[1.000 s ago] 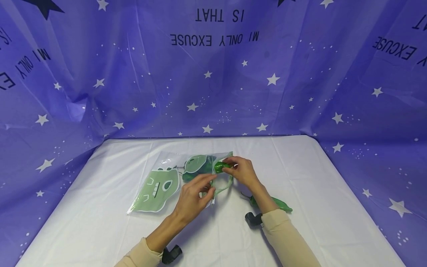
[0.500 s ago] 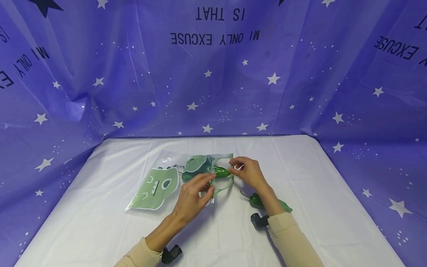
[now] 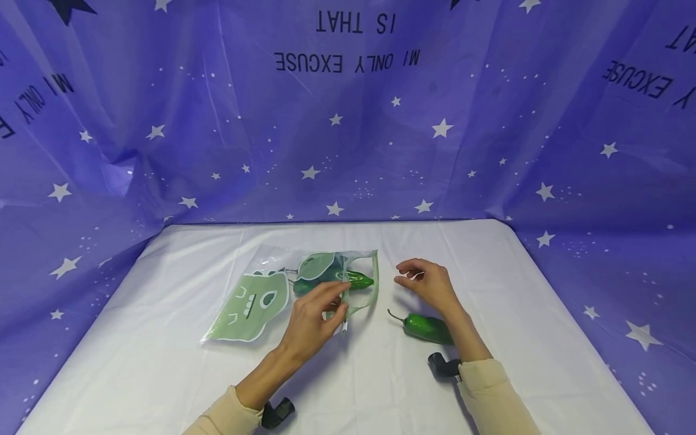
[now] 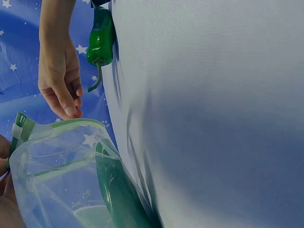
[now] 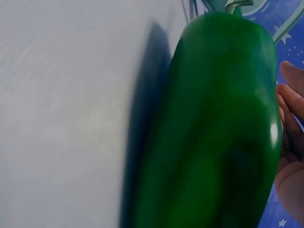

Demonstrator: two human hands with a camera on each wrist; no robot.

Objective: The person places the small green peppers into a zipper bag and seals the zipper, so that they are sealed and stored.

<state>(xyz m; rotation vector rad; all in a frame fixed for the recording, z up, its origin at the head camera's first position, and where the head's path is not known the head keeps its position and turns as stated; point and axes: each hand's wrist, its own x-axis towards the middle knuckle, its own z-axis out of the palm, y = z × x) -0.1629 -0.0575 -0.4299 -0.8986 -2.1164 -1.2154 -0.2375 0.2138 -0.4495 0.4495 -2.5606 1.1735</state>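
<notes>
A starry backdrop [image 3: 364,139] stands behind the white table [image 3: 554,350]. There the left hand [image 3: 310,317] pinches the edge of a bag [image 3: 272,299], one pepper [image 3: 359,280] lying at its mouth. The right hand [image 3: 429,289], holding nothing, is near another pepper [image 3: 426,328].

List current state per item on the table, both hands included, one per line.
Zip bag: unzipped, mouth open.
Bagged long green pepper: lying in the bag, tip at the open mouth.
Loose long green pepper: outside the bag, lying on the white tablecloth.
Left hand: pinching the bag's rim.
Right hand: fingers loosely bent, holding nothing.
</notes>
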